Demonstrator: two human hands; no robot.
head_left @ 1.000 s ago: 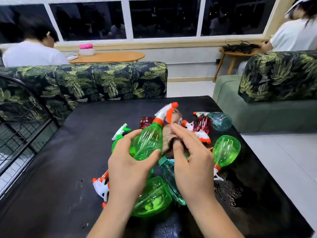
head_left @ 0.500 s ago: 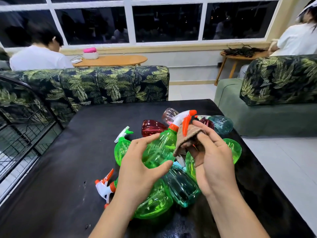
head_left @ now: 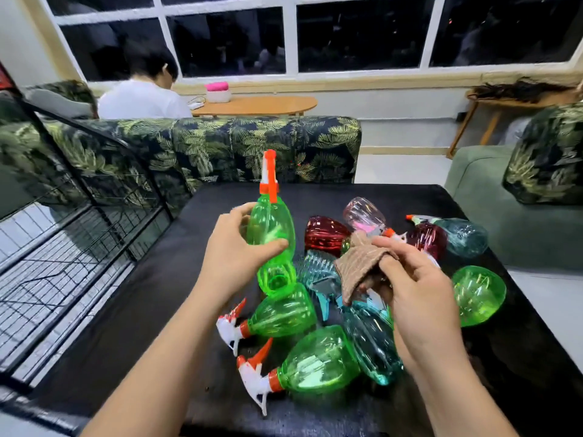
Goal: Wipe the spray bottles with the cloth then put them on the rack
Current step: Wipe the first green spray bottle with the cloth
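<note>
Green spray bottle [head_left: 271, 228], translucent, orange-and-white trigger head toward 12 o'clock, upright above the black table [head_left: 126, 310], at 10 o'clock of the heap of other bottles [head_left: 318, 364]. Gripped round its body by the left hand [head_left: 233, 250], fingers curled. At 3 o'clock, apart from it, right hand [head_left: 416, 288] pinching a brown cloth [head_left: 356, 266].

Bright, even indoor light is recorded, apparently from overhead. The windows [head_left: 233, 42] are dark, with faint reflections. Glare spots are seen on the bottles [head_left: 318, 364], a dull sheen on the black surface [head_left: 132, 326]. Shadows are weak. Straight lines are bowed toward the edges. The raised nozzle [head_left: 269, 171] is slightly motion-blurred.
</note>
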